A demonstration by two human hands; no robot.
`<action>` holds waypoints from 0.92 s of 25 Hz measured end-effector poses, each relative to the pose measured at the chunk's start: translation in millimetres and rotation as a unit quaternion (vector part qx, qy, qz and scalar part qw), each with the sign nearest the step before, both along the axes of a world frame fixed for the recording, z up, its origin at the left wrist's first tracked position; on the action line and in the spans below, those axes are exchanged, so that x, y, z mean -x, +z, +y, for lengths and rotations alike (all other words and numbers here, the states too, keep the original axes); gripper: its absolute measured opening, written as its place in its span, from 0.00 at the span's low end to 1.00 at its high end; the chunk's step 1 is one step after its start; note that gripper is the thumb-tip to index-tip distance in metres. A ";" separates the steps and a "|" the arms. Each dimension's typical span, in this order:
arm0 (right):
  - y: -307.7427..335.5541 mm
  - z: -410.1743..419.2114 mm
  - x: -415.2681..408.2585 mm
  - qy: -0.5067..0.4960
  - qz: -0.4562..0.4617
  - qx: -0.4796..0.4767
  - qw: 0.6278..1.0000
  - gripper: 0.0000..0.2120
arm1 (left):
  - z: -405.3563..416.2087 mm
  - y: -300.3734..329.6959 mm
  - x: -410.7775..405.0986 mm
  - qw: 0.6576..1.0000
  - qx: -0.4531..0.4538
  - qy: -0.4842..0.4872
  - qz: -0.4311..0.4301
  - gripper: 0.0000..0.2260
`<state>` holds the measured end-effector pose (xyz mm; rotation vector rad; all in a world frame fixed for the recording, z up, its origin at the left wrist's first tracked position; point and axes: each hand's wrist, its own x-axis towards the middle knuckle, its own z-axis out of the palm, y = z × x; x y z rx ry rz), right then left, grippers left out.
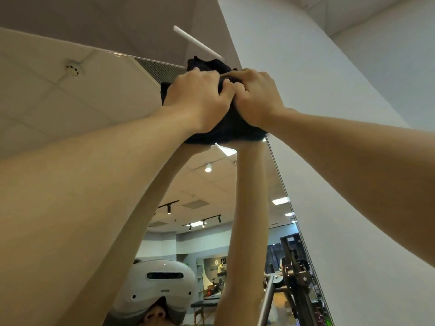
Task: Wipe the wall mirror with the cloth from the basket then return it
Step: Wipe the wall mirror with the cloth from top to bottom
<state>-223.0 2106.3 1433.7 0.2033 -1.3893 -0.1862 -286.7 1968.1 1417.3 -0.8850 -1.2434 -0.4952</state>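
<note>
The wall mirror fills the lower middle of my view, its right edge running down toward five o'clock against the white wall, and its top corner sits just under my hands. In the glass I see my own raised arms and the white headset at six o'clock, with a metal rack reflected at about four o'clock. The ceiling spreads away at nine o'clock, with a smoke detector and a vent grille in it.

The dark cloth is bunched up at the mirror's top corner, near twelve o'clock from the centre of my view. My left hand curls its fingers over the wad and grips it; my right hand does the same just beside it, knuckles touching the left.

I judge I am wiping the topmost part of the glass, so the task is in its middle. To do this well I should keep the cloth flat against the mirror rather than balled, press evenly with both palms, and pull downward from the corner in overlapping passes, following the right edge so no strip is missed. At full stretch my pressure is weak, so slow strokes should serve better.

The basket is not in view.
</note>
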 end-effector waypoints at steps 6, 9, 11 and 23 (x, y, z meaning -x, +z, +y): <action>-53.0 9.0 0.0 0.008 0.000 0.015 1.000 0.27 | 5.1 -56.5 -4.5 0.999 0.031 -0.012 -0.022 0.21; -67.1 8.7 -1.8 0.009 -0.007 0.023 1.000 0.28 | 1.3 -70.9 -10.3 0.999 0.047 0.004 -0.024 0.22; -68.9 2.1 -2.9 0.001 -0.010 0.033 0.999 0.29 | -5.4 -71.4 -12.1 0.997 0.063 0.019 -0.030 0.21; -61.9 -90.3 33.3 0.000 -0.010 0.029 1.000 0.37 | -93.4 -53.1 33.9 0.996 0.080 0.032 -0.010 0.22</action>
